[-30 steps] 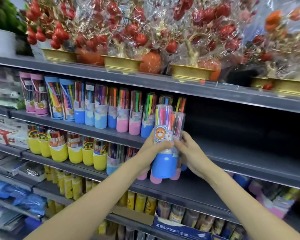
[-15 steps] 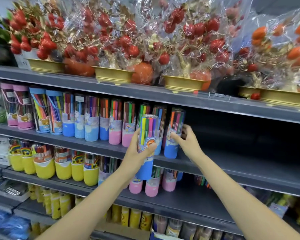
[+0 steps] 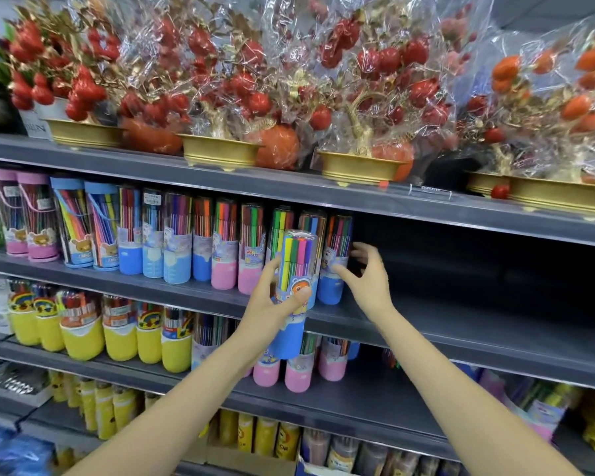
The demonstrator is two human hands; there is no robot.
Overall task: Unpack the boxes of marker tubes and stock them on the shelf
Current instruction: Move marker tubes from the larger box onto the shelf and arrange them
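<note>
My left hand (image 3: 272, 304) grips a clear marker tube with a blue base (image 3: 294, 290), held upright in front of the middle shelf (image 3: 461, 324). My right hand (image 3: 366, 274) has thumb and fingers round the side of the last blue-based tube (image 3: 335, 259) standing at the right end of the row on that shelf. The row of tubes (image 3: 172, 245) with blue and pink bases runs leftward from there. The shelf to the right of my right hand is bare and dark.
Wrapped fruit-tree ornaments in gold pots (image 3: 361, 163) fill the top shelf. Yellow-based tubes (image 3: 83, 338) and pink-based tubes (image 3: 299, 372) stand on the shelf below. More yellow packs (image 3: 255, 438) sit lower down, with a blue box edge (image 3: 310, 468) at the bottom.
Both hands rose from the lower shelf level to the middle shelf. My right hand set its tube at the end of the row and still touches it; my left keeps its tube.
</note>
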